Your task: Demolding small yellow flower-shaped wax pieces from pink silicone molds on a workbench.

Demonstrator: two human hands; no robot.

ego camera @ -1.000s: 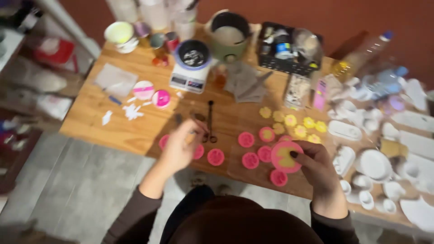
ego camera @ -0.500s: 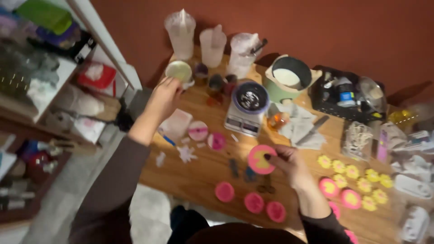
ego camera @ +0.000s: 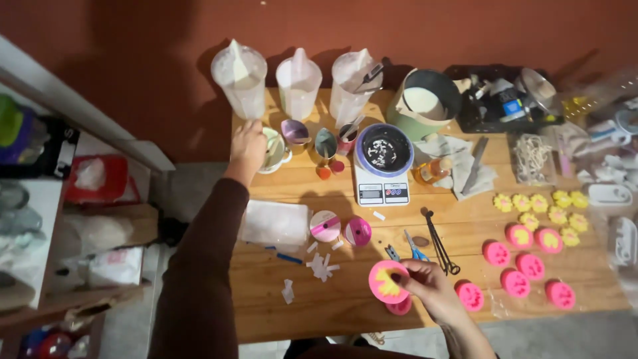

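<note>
Hands apart: left hand (ego camera: pixel 247 147) grips a far cup (ego camera: pixel 274 150), liable to spill; right hand (ego camera: pixel 428 287) pinches a pink mould (ego camera: pixel 387 282), which might tip.

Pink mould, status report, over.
Right hand holds pink mould, yellow inside. Left hand on small cup. Scissors beside mould.

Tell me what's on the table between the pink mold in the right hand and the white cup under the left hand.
In the head view, between pink mold and white cup: white paper scraps, two pink tape rolls and a white sheet.
</note>
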